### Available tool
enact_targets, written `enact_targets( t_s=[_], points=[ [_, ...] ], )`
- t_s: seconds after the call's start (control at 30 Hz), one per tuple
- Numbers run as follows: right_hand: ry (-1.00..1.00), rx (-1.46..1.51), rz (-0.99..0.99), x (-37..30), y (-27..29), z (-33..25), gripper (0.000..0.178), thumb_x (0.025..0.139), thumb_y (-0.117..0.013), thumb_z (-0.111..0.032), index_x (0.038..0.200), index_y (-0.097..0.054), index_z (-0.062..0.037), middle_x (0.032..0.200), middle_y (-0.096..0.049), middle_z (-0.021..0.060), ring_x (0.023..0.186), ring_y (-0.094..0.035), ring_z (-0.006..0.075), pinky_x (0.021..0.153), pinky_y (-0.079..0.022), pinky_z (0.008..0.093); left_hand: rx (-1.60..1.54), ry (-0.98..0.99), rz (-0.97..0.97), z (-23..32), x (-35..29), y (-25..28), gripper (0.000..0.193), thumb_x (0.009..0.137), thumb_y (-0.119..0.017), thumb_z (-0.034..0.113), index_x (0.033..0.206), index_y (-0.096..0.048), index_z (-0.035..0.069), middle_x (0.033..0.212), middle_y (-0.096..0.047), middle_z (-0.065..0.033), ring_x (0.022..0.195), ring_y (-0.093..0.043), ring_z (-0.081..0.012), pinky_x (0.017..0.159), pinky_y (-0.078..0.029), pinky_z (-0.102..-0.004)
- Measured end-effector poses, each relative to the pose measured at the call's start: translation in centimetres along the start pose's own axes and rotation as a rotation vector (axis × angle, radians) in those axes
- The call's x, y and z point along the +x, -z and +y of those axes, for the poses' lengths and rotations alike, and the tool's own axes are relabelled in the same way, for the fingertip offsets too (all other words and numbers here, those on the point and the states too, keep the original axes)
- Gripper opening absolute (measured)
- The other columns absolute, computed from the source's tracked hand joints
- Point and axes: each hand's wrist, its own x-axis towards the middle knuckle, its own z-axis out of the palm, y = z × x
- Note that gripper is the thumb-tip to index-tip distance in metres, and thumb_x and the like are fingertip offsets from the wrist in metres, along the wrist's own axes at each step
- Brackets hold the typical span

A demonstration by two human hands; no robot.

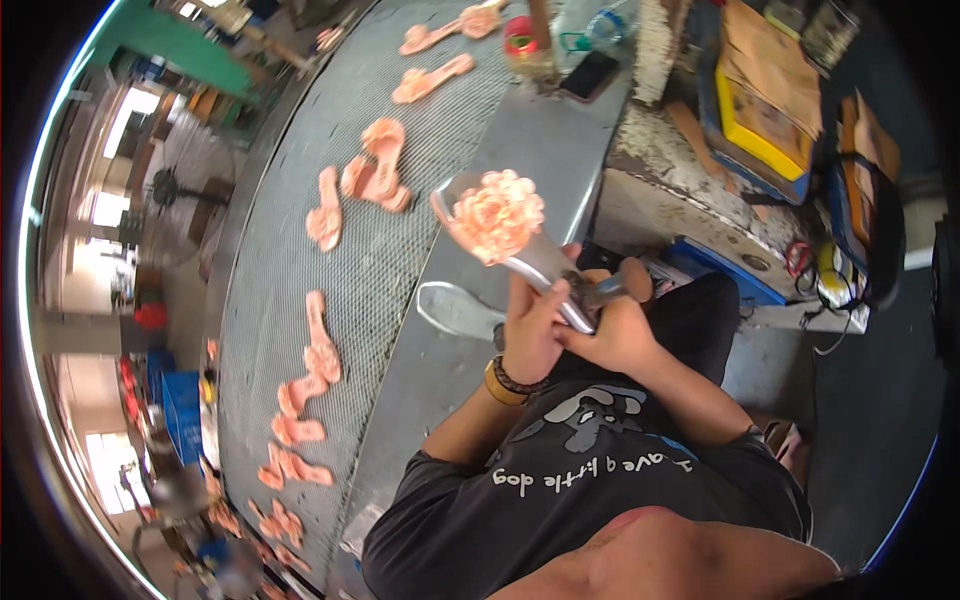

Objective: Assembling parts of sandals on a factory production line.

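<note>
A peach sandal [449, 222] with a large ruffled flower [498, 216] across its toe is held up over the edge of the metal bench. A shiny grey foot-shaped last [541, 258] sits in it, its toe pointing away to the left. My left hand [535, 335] is closed round the heel end from the left. Close beside it, my right hand [612, 332] grips the same end from the right; the fingers partly hide the heel. Near my left wrist, a pale, glossy foot-shaped piece [458, 308] lies on the bench.
A textured belt [370, 290] carries several peach sandals [380, 165] along the left. A phone [590, 76], a plastic bottle [605, 28] and a roll of tape [521, 37] rest at the far end. To the right stands a worn ledge [690, 205] with a yellow-edged box [765, 125].
</note>
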Motion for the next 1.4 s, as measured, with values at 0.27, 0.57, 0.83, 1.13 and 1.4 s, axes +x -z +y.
enact_targets(
  t_s=[0.27,0.57,0.83,1.13,1.4],
  points=[
    [-0.231,-0.097,0.719,3.2,13.7,4.1,0.046,0.092,-0.072,-0.042,0.103,-0.068,0.0026,0.080,-0.072,0.0138,0.073,-0.071,0.0227,0.066,-0.055,0.0365,0.933,-0.213,-0.929,3.5,2.4,-2.9,0.062,0.095,-0.066,0.022,0.152,-0.048,0.004,0.166,-0.025,-0.0247,0.155,-0.023,-0.0384,0.124,-0.021,-0.0459],
    [-0.745,-1.034,0.791,13.5,26.3,11.0,0.075,0.085,-0.064,-0.068,0.106,-0.069,0.0037,0.094,-0.074,0.0277,0.094,-0.074,0.0420,0.084,-0.059,0.0473,1.192,-0.487,0.551,11.8,10.6,27.0,0.045,0.095,-0.062,0.010,0.138,-0.057,0.000,0.144,-0.055,-0.0209,0.132,-0.053,-0.0330,0.112,-0.042,-0.0425],
    [-0.790,-1.056,0.634,15.7,28.1,9.7,0.084,0.085,-0.060,-0.076,0.111,-0.070,0.0032,0.111,-0.071,0.0316,0.107,-0.070,0.0434,0.090,-0.057,0.0494,1.843,0.019,1.254,18.1,9.5,44.0,0.109,0.080,-0.081,0.057,0.163,-0.022,0.018,0.161,-0.027,-0.0304,0.150,-0.027,-0.0472,0.121,-0.027,-0.0589],
    [-0.191,-1.369,1.185,15.5,27.9,14.1,0.069,0.095,-0.060,-0.062,0.113,-0.069,0.0039,0.117,-0.062,0.0293,0.111,-0.059,0.0463,0.096,-0.049,0.0500,1.862,-0.279,1.191,15.9,17.0,40.8,0.048,0.082,-0.075,0.043,0.106,-0.064,0.003,0.103,-0.067,-0.0189,0.103,-0.062,-0.0393,0.083,-0.052,-0.0544],
    [-0.354,-1.259,0.992,14.8,29.3,12.1,0.069,0.092,-0.060,-0.061,0.115,-0.072,0.0035,0.125,-0.064,0.0243,0.115,-0.059,0.0449,0.101,-0.049,0.0487,1.640,-0.936,1.035,18.6,15.5,27.2,0.061,0.088,-0.076,0.030,0.133,-0.051,-0.002,0.126,-0.056,-0.0234,0.115,-0.059,-0.0367,0.096,-0.052,-0.0517]
  ],
)
